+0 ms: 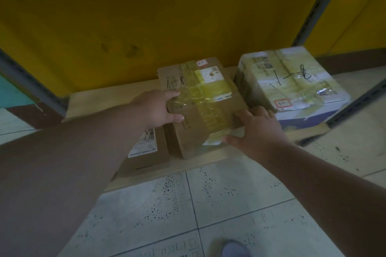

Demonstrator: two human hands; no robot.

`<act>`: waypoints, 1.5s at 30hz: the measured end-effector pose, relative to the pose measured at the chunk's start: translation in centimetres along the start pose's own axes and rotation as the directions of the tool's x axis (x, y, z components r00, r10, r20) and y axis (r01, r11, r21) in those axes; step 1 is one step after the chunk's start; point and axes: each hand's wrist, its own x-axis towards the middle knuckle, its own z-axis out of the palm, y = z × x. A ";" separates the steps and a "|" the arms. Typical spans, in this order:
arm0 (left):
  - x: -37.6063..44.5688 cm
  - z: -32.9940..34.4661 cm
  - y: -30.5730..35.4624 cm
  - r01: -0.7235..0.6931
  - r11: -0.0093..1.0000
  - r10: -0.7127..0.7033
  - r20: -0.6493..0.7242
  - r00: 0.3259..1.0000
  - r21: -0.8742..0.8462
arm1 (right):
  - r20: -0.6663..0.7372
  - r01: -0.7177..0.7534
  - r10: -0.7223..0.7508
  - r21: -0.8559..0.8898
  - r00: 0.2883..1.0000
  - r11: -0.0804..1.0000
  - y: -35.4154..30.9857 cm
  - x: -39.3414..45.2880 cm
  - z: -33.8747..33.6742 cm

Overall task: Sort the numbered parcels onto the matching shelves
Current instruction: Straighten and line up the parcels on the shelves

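In the head view, both arms are stretched forward and down to a low wooden shelf. A brown parcel wrapped in yellow tape is held between the two hands, above the middle of the shelf. The left hand is wrapped around the parcel's left edge, with the thumb curled under and the fingers on top. The right hand is clasped on the near right corner; its fingers are partly hidden behind the parcel.

"1-8" is written on the far left part of the brown parcel. A white parcel, also marked "1-8", is seen just to the right, on the same shelf. A flat box lies on the near left side, partly covered by the left arm and the brown parcel; its label is too blurry to be read. A grey shoe is cut off at the bottom edge, on the tiled floor. A yellow wall is seen behind the shelf.
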 end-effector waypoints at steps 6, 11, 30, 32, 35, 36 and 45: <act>-0.3 -0.2 -0.3 -0.019 0.999 0.019 0.025 1.000 0.027 | -0.009 -0.019 0.020 0.068 1.000 0.998 -0.3 -0.6 0.0; -0.7 -0.1 -0.7 -0.044 0.999 0.044 0.036 0.998 0.007 | -0.019 -0.016 0.018 0.093 1.000 0.995 -0.6 -0.9 0.1; 1.1 -0.9 12.8 -0.327 0.938 0.341 -0.139 0.930 0.116 | -0.432 -0.027 0.096 0.163 0.897 0.986 10.5 -2.9 -2.8; 2.6 -0.5 15.8 -0.341 0.934 0.353 -0.127 0.927 0.104 | -0.418 -0.106 0.185 0.206 0.889 0.973 13.1 -1.7 -3.2; 4.3 0.3 19.2 -0.317 0.947 0.321 -0.099 0.942 0.057 | -0.385 -0.187 0.271 0.241 0.882 0.952 16.0 0.2 -3.8; 4.8 0.5 19.9 -0.300 0.953 0.302 -0.089 0.949 0.034 | -0.377 -0.215 0.296 0.243 0.878 0.946 16.6 0.8 -3.8; 5.4 1.5 20.3 -0.315 0.948 0.317 -0.048 0.947 0.049 | -0.264 -0.187 0.318 0.423 0.911 0.887 19.2 2.6 -2.9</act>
